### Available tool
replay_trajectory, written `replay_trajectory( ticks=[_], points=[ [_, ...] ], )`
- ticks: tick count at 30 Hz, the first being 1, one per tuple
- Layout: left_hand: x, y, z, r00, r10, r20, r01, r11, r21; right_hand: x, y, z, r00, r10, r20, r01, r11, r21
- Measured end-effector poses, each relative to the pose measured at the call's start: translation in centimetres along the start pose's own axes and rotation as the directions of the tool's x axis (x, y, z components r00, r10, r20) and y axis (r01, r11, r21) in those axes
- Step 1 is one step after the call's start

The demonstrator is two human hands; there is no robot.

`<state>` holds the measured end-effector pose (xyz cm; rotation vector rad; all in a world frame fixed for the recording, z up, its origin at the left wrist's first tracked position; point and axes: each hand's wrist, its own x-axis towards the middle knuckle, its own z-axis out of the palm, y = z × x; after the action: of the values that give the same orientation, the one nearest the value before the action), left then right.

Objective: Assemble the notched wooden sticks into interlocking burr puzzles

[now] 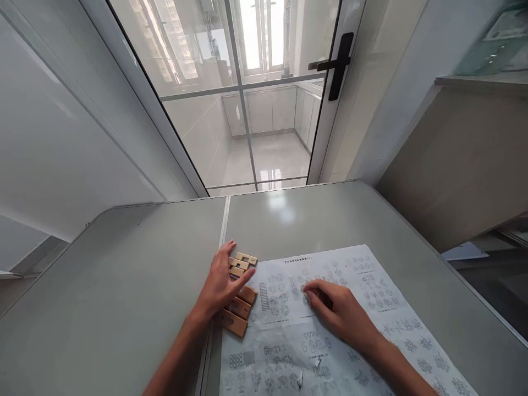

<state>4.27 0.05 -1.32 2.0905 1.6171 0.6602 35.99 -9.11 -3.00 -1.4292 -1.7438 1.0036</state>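
My left hand [220, 280] lies over a row of notched wooden puzzle pieces, its thumb and fingers spread apart. Beyond the thumb, pale wooden pieces [247, 258] show, and nearer to me lie reddish-brown pieces [234, 323]. Part of the row is hidden under the hand. My right hand [336, 305] rests on a large printed sheet [289, 330] with its fingers curled and thumb and forefinger close together. Whatever those fingertips may hold is hidden. Small line drawings of puzzle shapes cover the sheet, which has two small tears near its lower middle.
The grey-green table [124, 286] has a pale seam [225, 220] running away from me. Behind its far edge stands a glazed door [247, 88] with a black handle [340, 66]. To the right, a ledge [482, 81] carries a bluish clear container [490, 52].
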Motion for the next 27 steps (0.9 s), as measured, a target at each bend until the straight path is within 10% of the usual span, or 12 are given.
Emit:
replay_trajectory(
  ticks=[16, 27],
  points=[
    [2.7, 1.6, 3.7, 0.993, 0.089, -0.079, -0.077, 0.987, 0.139, 0.3, -0.6, -0.4, 0.997, -0.073, -0.019, 0.072, 0.997, -0.018],
    [2.1, 3.7, 2.3, 0.979, 0.049, -0.196, 0.033, 0.918, 0.394, 0.2, -0.5, -0.5, 0.996, -0.08, -0.03, 0.08, 0.997, -0.019]
  ],
)
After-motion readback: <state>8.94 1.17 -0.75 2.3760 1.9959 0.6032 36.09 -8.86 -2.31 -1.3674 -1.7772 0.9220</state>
